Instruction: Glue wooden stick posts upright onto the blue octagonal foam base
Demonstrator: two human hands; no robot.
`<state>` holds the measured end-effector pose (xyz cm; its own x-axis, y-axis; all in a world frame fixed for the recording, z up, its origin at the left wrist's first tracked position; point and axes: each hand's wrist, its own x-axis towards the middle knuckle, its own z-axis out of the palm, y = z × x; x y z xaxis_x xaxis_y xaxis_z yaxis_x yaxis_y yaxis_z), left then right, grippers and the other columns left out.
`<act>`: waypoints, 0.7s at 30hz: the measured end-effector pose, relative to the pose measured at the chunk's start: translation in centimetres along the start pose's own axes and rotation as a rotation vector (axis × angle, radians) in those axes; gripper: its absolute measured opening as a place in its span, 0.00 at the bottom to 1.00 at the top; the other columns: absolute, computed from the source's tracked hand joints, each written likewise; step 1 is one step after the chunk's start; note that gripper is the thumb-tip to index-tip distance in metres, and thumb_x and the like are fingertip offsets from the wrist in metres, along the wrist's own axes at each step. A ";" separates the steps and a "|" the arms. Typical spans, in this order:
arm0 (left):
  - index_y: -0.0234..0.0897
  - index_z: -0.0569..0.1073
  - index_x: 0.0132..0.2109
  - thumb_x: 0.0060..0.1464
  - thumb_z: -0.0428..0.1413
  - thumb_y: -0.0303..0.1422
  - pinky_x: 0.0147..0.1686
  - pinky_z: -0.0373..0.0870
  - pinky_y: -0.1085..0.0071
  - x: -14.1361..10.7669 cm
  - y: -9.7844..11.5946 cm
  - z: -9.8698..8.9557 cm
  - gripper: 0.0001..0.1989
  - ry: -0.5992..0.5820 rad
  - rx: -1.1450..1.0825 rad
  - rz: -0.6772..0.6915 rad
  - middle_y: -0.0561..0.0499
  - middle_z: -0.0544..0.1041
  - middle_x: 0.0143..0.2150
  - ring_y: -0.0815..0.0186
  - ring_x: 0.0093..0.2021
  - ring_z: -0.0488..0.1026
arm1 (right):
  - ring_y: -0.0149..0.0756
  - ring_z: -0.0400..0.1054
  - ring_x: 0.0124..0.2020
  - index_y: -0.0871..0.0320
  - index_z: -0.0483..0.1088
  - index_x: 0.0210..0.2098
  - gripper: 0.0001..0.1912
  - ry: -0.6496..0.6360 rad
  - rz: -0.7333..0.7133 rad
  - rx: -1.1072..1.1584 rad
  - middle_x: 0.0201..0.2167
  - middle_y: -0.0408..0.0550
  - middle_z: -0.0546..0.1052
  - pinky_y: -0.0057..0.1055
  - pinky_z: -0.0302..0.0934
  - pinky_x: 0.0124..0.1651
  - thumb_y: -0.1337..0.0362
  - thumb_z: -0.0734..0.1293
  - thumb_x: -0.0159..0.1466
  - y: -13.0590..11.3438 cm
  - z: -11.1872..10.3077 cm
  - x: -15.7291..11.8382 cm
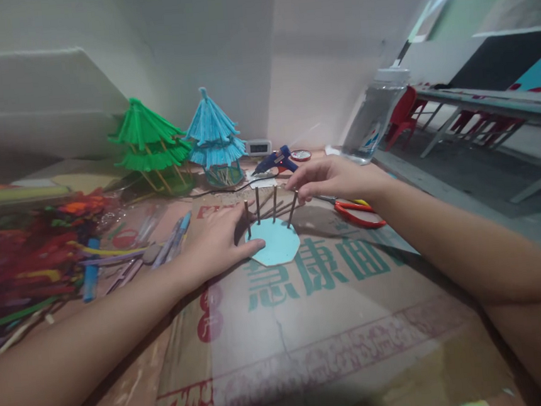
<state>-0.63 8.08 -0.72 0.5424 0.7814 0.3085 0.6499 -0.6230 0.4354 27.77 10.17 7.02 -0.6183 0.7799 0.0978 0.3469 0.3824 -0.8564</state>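
A light blue polygonal base (276, 243) lies on a printed cardboard sheet (310, 326), with several thin brown sticks (258, 205) standing along its far edge. My left hand (226, 235) rests at the base's left side, its thumb on the base's surface and its other fingers behind the leftmost stick. At the top of the rightmost stick (292, 210) are the bent fingertips of my right hand (330, 181), with thumb and forefinger close together. Loose sticks (275, 209) lie behind the base, between the hands.
Green (154, 147) and blue (215, 138) tiered paper models stand at the back. Near them are a glue gun (276, 159) and a small digital display (259, 148). Red-handled scissors (359, 214) and a large bottle (376, 115) are right; pens (172, 240) and colourful craft pieces (30, 268) left.
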 end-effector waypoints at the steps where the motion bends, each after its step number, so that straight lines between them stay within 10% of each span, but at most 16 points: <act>1: 0.37 0.71 0.53 0.54 0.60 0.48 0.47 0.68 0.58 0.1 -0.2 0.0 0.25 -0.003 0.010 0.004 0.41 0.78 0.49 0.50 0.49 0.74 | 0.32 0.72 0.35 0.58 0.72 0.46 0.16 -0.050 0.008 -0.003 0.33 0.43 0.77 0.32 0.66 0.40 0.59 0.73 0.61 0.2 -0.2 0.0; 5: 0.37 0.69 0.54 0.55 0.60 0.46 0.49 0.68 0.57 0.6 -1.0 0.2 0.25 0.020 0.034 0.009 0.41 0.77 0.52 0.49 0.52 0.74 | 0.32 0.68 0.32 0.56 0.66 0.41 0.18 -0.249 0.060 -0.215 0.31 0.41 0.73 0.29 0.61 0.32 0.60 0.76 0.57 1.3 -0.4 0.1; 12: 0.37 0.70 0.54 0.54 0.62 0.46 0.49 0.67 0.58 1.2 -1.9 -0.1 0.26 0.122 0.094 -0.003 0.43 0.77 0.51 0.51 0.51 0.73 | 0.34 0.67 0.31 0.57 0.69 0.39 0.17 -0.226 0.138 -0.547 0.32 0.44 0.74 0.29 0.56 0.30 0.55 0.75 0.58 2.0 2.4 0.6; 21: 0.38 0.68 0.36 0.55 0.60 0.49 0.38 0.66 0.62 0.5 -1.0 -0.3 0.19 0.093 0.097 -0.014 0.46 0.77 0.39 0.55 0.40 0.73 | 0.31 0.66 0.28 0.58 0.71 0.35 0.11 -0.150 0.101 -0.373 0.29 0.43 0.75 0.28 0.57 0.30 0.56 0.69 0.63 2.4 2.8 0.4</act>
<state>-1.16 9.09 -0.72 0.4840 0.7872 0.3821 0.7078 -0.6089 0.3581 26.32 10.03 3.57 -0.6548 0.7520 -0.0760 0.6255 0.4826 -0.6131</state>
